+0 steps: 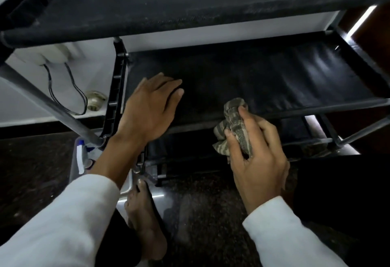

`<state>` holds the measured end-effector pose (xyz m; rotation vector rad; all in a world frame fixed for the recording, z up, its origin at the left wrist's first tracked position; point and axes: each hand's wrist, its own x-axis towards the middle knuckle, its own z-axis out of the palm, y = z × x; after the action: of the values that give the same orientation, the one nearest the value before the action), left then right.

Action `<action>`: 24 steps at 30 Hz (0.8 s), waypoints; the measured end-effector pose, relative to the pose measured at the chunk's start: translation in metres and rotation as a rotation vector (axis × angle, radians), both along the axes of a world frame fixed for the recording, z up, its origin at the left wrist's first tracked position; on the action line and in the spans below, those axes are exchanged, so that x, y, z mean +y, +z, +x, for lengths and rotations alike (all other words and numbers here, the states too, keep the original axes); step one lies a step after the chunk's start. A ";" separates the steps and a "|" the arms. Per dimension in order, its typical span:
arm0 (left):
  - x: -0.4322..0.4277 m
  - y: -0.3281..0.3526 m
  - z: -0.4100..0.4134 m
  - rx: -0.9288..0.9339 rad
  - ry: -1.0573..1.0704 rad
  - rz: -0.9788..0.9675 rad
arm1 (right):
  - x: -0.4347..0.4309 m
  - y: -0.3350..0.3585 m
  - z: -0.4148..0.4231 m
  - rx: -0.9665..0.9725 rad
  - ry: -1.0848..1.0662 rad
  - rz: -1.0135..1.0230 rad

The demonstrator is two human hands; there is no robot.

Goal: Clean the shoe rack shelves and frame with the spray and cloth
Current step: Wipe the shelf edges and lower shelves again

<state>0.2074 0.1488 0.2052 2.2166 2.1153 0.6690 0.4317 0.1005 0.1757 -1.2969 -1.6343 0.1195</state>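
Cloth (pixel 232 127): one, in right hand (pixel 259 161).

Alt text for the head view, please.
A person's right hand grips a striped cloth at the front edge of a black shoe rack shelf, while the left hand lies flat on that shelf. A spray bottle stands by the rack's left side.

Dark speckled floor (pixel 200 214); white wall (pixel 101 64).

Nothing reads clearly; markings on the spray bottle (pixel 81 158) seem blurred.
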 end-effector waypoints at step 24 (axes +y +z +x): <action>0.007 -0.004 0.003 0.016 0.136 0.110 | -0.007 0.008 -0.050 -0.068 0.004 0.004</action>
<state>0.2108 0.1560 0.2009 2.1511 2.3079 0.7948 0.3815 0.0936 0.1834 -1.3066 -1.6936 0.0753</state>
